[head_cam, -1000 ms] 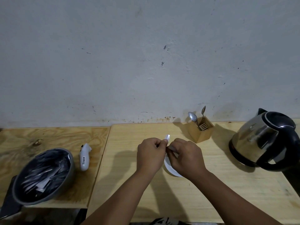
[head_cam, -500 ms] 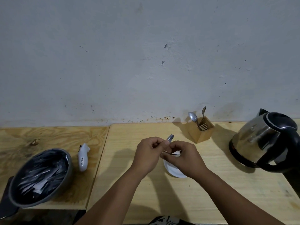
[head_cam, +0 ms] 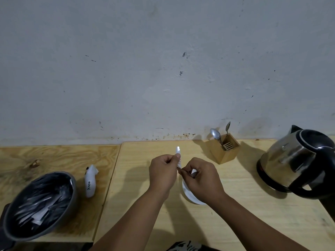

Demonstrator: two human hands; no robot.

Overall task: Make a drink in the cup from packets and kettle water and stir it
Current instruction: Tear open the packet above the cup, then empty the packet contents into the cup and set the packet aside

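My left hand and my right hand both pinch a thin white packet over the wooden table. Its top end sticks up above my left thumb, and its lower end goes to my right fingertips. Under my right hand sits a white cup, mostly hidden by that hand. A steel kettle with a black lid and handle stands at the right. A grey bowl full of dark and silver packets sits at the far left.
A wooden box with two spoons and a fork stands near the wall, right of my hands. A small white device lies between the bowl and the seam of the two table boards. The wall runs close behind the table.
My hands have drawn slightly apart, and the packet now stretches between them with its top end raised higher. Everything else stays put.
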